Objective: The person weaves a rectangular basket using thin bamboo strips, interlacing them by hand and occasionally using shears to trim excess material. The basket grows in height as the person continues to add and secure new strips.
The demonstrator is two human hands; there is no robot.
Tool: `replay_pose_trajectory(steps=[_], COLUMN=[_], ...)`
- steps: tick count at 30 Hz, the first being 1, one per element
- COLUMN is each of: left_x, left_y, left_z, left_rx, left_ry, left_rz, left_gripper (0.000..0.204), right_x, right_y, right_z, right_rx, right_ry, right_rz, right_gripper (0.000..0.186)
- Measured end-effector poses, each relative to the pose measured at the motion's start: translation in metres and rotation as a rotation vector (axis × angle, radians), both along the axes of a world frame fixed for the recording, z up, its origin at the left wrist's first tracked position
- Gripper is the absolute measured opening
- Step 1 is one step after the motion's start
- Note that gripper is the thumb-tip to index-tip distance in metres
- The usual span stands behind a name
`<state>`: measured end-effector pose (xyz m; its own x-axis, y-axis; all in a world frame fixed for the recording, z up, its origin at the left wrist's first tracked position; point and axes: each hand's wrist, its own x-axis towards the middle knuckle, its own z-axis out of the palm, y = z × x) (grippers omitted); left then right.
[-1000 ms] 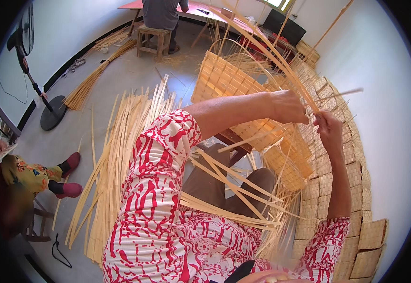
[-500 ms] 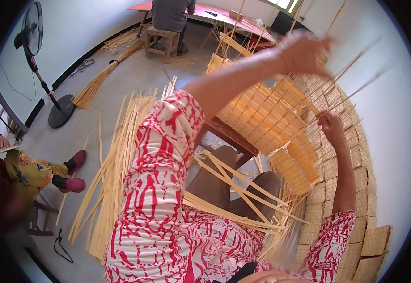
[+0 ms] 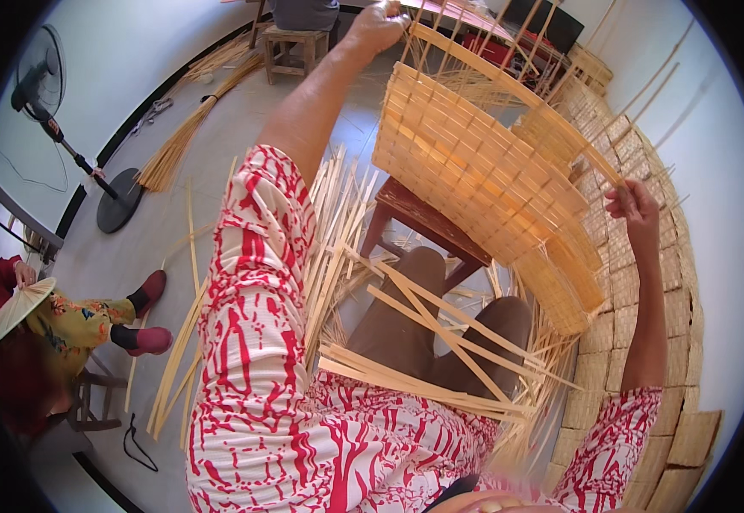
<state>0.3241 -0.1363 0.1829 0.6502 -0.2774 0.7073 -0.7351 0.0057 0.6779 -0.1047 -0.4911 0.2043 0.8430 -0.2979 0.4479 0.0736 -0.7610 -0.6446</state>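
Note:
My left hand [image 3: 378, 27] is raised at the top, fingers closed at the far end of a long bamboo strip [image 3: 513, 81]. My right hand [image 3: 632, 203] pinches the strip's near end at the right. The strip slants between my hands, along the top of a partly woven bamboo panel [image 3: 474, 154] with upright splints sticking out. The panel leans on a reddish wooden stool [image 3: 414, 221]. Loose pale strips [image 3: 423, 303] lie across my lap.
A standing fan [image 3: 118, 198], tied straw bundle [image 3: 175, 145] and loose strips cover floor at left. One person [image 3: 81, 321] holding a round fan sits left; another [image 3: 303, 13] sits at the back near a pink table [image 3: 466, 13]. Stacked woven mats [image 3: 675, 316] line the right wall.
My left hand has swung up and away to the left, to the strip's far end. My right hand has moved right. The person at left has raised a round fan into view.

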Motion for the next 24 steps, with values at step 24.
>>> replay_pose_trajectory(steps=[24], left_x=[0.006], left_y=[0.010], left_z=[-0.048], left_rx=[0.300], left_ry=[-0.244], left_rz=[-0.046], left_gripper=[0.017], right_x=[0.000], right_y=[-0.012], right_z=[-0.020], right_rx=[-0.031], right_ry=[0.179], right_rz=[0.023], right_gripper=[0.019])
